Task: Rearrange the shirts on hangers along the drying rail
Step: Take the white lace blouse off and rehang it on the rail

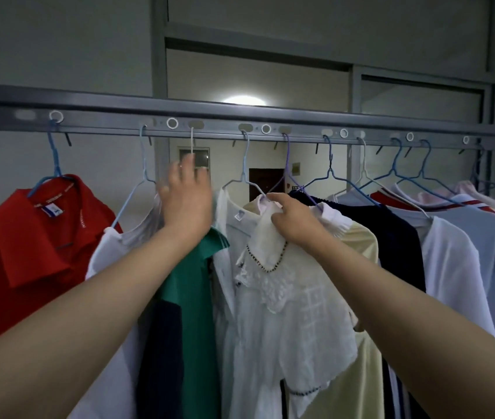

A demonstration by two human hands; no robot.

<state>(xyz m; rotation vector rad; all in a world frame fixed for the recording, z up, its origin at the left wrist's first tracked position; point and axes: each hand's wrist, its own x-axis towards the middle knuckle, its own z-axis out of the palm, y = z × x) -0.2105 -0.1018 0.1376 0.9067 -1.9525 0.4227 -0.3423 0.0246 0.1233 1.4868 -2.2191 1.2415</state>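
Note:
A grey drying rail (240, 116) with holes runs across the view, and wire hangers with shirts hang from it. My left hand (187, 198) is raised at the white hanger (192, 140) that carries the green shirt (191, 285), its fingers around the hanger's neck. My right hand (294, 219) grips the collar of the white lace blouse (285, 297) where its pale hanger (244, 164) ends. A red polo shirt (28, 237) hangs at the far left and a white shirt (110, 255) hangs beside it.
To the right hang a cream shirt (361, 246), a navy shirt (391, 237), a white shirt (452, 267), a light blue one (488, 246) and several more, packed close. Behind the rail is a grey window frame (355, 86) with a lamp's glare.

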